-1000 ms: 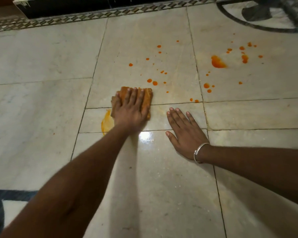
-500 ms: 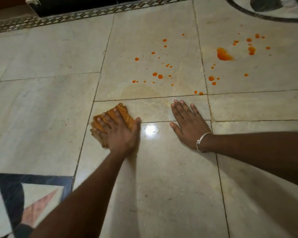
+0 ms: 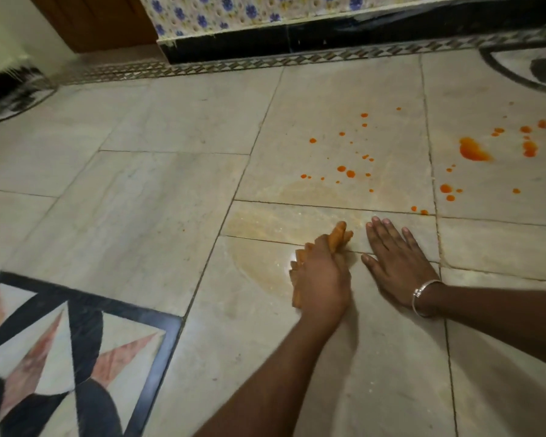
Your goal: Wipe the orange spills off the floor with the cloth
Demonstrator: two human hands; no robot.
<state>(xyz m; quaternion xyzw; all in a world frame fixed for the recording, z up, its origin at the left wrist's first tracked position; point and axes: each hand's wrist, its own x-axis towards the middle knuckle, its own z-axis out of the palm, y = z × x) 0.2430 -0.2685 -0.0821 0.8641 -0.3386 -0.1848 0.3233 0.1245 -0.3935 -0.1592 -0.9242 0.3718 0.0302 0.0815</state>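
The left hand clenches around the cloth, pressing it to the floor. The cloth is bunched and stained orange: one fold pokes out past the knuckles and ruffled edges show at the hand's left side. It lies on a pale, wet orange smear. Just beside it the right hand rests flat with its fingers spread, a silver bangle on the wrist. Toward the floor's far edge and right side lie the orange spills, one blob among scattered drops.
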